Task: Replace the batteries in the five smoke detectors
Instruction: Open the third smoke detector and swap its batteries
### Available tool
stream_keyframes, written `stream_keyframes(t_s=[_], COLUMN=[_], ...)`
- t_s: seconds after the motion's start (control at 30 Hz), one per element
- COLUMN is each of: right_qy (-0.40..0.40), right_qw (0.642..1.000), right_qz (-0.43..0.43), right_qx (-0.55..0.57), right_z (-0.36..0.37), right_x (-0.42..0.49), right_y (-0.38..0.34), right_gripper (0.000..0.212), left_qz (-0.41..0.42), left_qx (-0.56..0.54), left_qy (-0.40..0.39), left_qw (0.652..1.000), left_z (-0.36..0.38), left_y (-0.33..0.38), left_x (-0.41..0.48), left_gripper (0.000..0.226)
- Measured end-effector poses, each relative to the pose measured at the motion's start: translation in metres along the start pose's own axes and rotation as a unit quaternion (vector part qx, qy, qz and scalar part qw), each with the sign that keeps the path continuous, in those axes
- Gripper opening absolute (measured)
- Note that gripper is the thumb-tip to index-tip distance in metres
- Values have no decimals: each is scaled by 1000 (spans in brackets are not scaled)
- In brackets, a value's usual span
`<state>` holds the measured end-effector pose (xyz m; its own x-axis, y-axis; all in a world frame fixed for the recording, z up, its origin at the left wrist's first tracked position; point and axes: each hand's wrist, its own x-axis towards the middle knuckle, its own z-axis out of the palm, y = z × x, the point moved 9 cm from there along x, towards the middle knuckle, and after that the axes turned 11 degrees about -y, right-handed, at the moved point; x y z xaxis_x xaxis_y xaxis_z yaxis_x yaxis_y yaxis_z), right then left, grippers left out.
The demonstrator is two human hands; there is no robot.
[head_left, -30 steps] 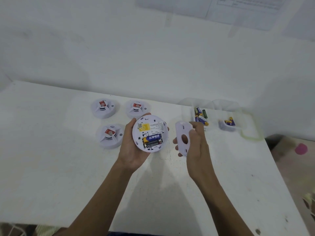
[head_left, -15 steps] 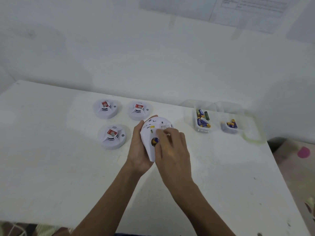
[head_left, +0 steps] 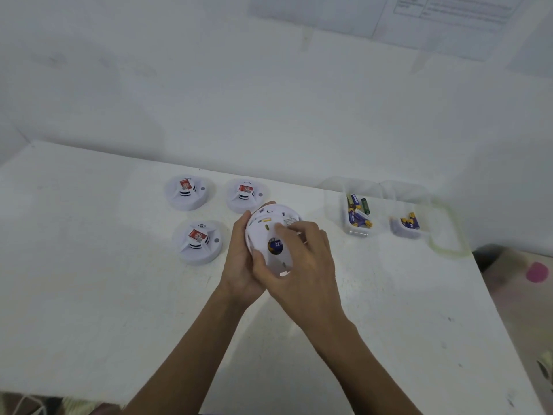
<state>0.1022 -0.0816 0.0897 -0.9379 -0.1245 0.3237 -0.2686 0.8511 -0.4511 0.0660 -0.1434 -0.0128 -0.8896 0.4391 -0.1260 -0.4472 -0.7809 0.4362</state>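
- Smoke detectors, three of them (head_left: 187, 193) (head_left: 246, 194) (head_left: 199, 241): face up on the white table (head_left: 89, 265), left of the left-hand fingers. Two sit in the far row, one nearer. The far right one is just beside the left fingertips. Each has a red-and-white sticker on top.
- Left hand (head_left: 239, 265): fingers curled round the fourth smoke detector (head_left: 273, 215) from its left side and behind. It holds that unit clear of the table, tilted, back side toward the camera.
- Back plate (head_left: 273, 263): white, lying against the held detector's back, between the two hands' fingers. Can't tell if it is fully seated.
- Battery (head_left: 275, 246): blue label showing through the round hole in the plate, just under the right index finger.
- Right hand (head_left: 302, 265): fingers spread over the plate, thumb on its lower left edge and fingertips on the upper part. It grips the plate against the detector.
- Clear plastic tub (head_left: 356, 232): right of the right-hand fingers, well apart, on the table. It holds loose batteries (head_left: 356, 212) in blue, yellow and green.
- Second small clear tub (head_left: 404, 233): further right, with a few blue and yellow batteries (head_left: 411, 221) in it.
- Pink blob (head_left: 537, 272): beyond the table's right edge, too blurred to identify.
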Motion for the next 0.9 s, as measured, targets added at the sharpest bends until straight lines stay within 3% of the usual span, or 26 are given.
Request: stream_keyframes(t_s=[0.17,0.57,0.73,0.9], right_qy=[24,-3,-50,-41], right_qw=[1000,1000,997,998], right_qz=[-5,-13,16,21], right_qx=[-2,19,50,49], right_z=[-8,-2,3,1], right_x=[5,9,11,11], right_y=[3,9,15,11], right_gripper=[50,46,44,45], left_qz=[27,5,-3,7], left_qx=[19,1,-1,11], left_qy=[6,-30,-17,-29], left_qw=[999,1000,1000,999], left_z=[-1,9,1,4], left_y=[5,6,3,5], left_x=[1,0,2,2], left_gripper=[51,61,59,56])
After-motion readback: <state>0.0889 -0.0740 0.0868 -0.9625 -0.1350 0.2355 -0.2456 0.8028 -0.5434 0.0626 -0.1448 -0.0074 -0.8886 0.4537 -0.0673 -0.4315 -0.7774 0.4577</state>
